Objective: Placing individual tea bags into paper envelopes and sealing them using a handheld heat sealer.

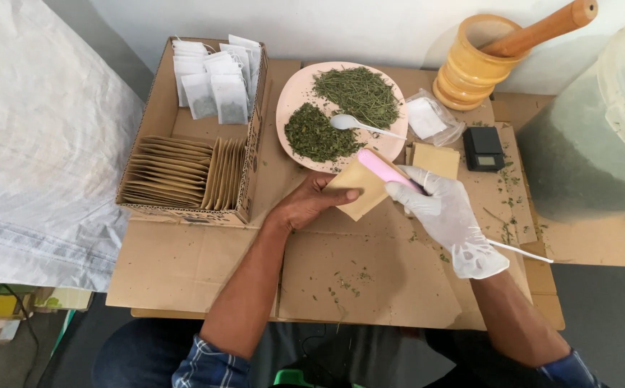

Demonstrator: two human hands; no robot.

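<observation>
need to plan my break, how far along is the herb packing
Done: filled white sachets stand in the cardboard box. In hand: left hand holds one brown envelope, gloved right hand a pink tool at its mouth. Left: many flat brown envelopes, herbs on the plate.

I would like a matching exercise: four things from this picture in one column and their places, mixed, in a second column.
Things:
1. white spoon
2. pestle
3. tan envelope
4. pink tool

Places:
A. in the yellow mortar
B. in the gloved right hand
C. on the pink plate
D. in the bare left hand

Pairs: 1-C, 2-A, 3-D, 4-B
</observation>
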